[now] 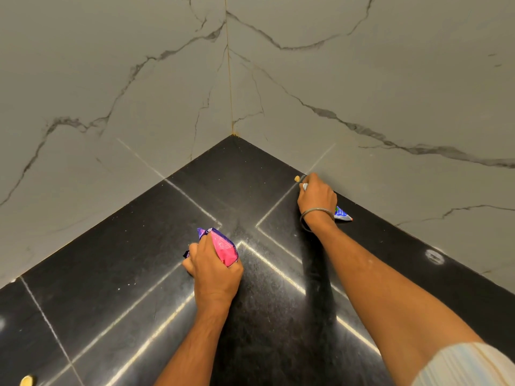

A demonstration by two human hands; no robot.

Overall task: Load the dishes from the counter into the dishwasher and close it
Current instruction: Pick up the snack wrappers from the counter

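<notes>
A black stone counter [133,263] fills the corner between two marble-patterned walls. My left hand [214,271] grips a pink and purple snack wrapper [223,245] in the middle of the counter. Farther back on the right, close to the wall, my right hand [316,197] holds a small white and blue wrapper [342,214], whose end sticks out beside my wrist. A thin metal bangle sits on that wrist. No dishes and no dishwasher are in view.
A small tan crumb [297,178] lies by the right wall just left of my right hand. A gold round object [28,380] shows at the bottom left edge. A whitish ring mark [434,256] sits on the counter at the right.
</notes>
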